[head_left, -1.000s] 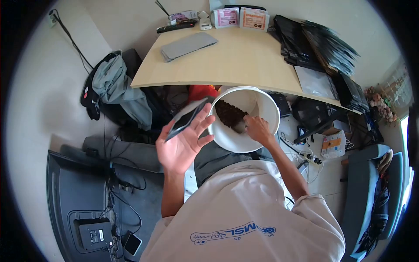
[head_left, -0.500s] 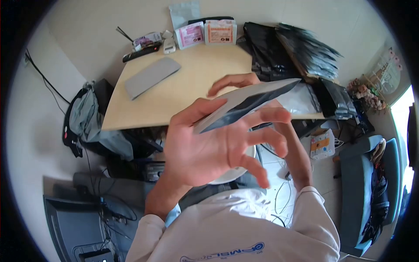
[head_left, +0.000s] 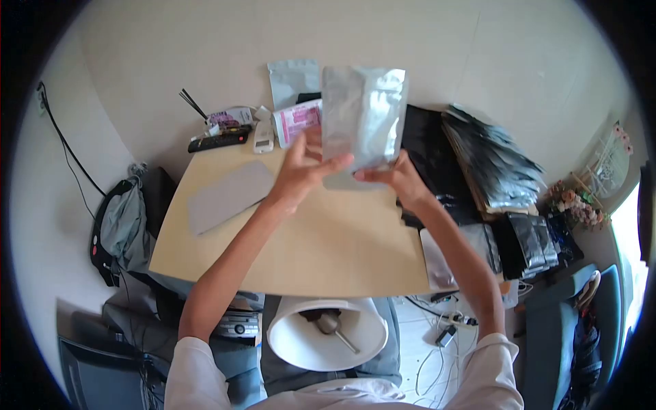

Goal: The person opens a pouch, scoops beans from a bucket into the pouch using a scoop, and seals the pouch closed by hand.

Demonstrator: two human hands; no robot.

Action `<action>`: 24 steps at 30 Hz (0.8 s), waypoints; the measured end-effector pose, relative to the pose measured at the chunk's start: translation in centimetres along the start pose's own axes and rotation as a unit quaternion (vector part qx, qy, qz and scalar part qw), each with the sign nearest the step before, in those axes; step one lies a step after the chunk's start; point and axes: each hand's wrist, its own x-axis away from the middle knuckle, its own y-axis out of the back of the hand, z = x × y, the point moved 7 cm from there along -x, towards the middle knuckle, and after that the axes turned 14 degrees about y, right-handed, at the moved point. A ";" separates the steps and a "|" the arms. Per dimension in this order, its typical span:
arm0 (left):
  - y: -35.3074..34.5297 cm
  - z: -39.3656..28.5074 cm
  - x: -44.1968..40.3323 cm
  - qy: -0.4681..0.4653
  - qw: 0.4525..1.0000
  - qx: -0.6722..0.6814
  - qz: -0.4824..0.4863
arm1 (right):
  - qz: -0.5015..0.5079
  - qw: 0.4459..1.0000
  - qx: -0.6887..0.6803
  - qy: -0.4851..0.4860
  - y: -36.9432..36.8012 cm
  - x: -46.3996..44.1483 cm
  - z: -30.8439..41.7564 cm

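Observation:
A silver foil pouch (head_left: 365,119) stands upright in front of me above the far part of the table, its shiny face toward me. My left hand (head_left: 305,169) grips its lower left corner, the thumb on the near face and some fingers slightly blurred at the edge. At the lower right, my right hand (head_left: 402,181) is closed on the pouch with the thumb across the front. Between my legs sits a white bucket (head_left: 283,342) with a metal scoop (head_left: 330,324) and something dark inside.
The wooden table (head_left: 328,253) carries a grey flat board (head_left: 232,197), a black remote (head_left: 219,141) and a pink-labelled packet (head_left: 298,121). Fanned stacks of pouches (head_left: 488,160) lie at right. Cables (head_left: 434,369) run over the floor, beside a blue chair (head_left: 547,328).
The pouch was tilted nearly edge-on close to me; now it is upright, farther away and facing me. Both arms have stretched forward, leaving the bucket in plain sight.

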 end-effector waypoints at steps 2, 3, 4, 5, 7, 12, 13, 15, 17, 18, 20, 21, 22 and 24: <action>-0.3 4.1 -2.0 0.084 0.993 0.031 0.083 | 0.020 1.000 -0.004 -0.017 -1.0 -0.3 -2.0; 0.2 6.2 -2.6 0.116 0.987 0.018 0.110 | 0.015 0.999 -0.028 -0.027 -1.6 -0.2 -2.5; 0.3 7.5 -2.8 0.149 0.979 0.005 0.138 | 0.022 0.999 -0.008 -0.049 -1.9 0.0 -3.0; 0.8 8.7 -2.9 0.161 0.978 0.011 0.131 | 0.028 0.997 0.010 -0.072 -2.1 0.3 -3.3; 1.2 10.1 -2.3 0.194 0.973 0.026 0.122 | 0.033 0.994 0.018 -0.099 -2.1 0.8 -4.6; 1.0 9.9 -0.6 0.205 0.970 0.025 0.126 | 0.034 0.995 0.009 -0.093 -1.7 1.6 -6.0; 1.0 9.4 -0.4 0.218 0.967 0.021 0.129 | 0.033 0.995 0.004 -0.096 -1.7 1.7 -6.1; 0.8 8.8 -0.2 0.244 0.960 0.016 0.135 | 0.032 0.994 -0.007 -0.105 -1.6 1.9 -5.9; 0.8 9.6 -0.5 0.236 0.958 0.065 0.148 | 0.040 0.993 -0.008 -0.111 -1.5 1.8 -5.5; 0.9 9.7 -0.5 0.237 0.957 0.066 0.153 | 0.050 0.993 -0.006 -0.107 -1.6 1.7 -5.4; 1.1 10.2 -0.4 0.246 0.954 0.054 0.165 | 0.064 0.989 0.004 -0.134 -1.5 1.9 -5.3; 1.2 10.5 -0.5 0.250 0.952 0.039 0.173 | 0.067 0.985 0.013 -0.162 -1.3 1.9 -5.2; 1.3 10.6 -0.5 0.254 0.950 0.024 0.181 | 0.069 0.979 0.022 -0.188 -1.1 2.0 -5.3; 0.9 10.5 -0.3 0.253 0.941 0.013 0.223 | -0.018 0.986 -0.014 -0.167 -0.7 1.8 -5.1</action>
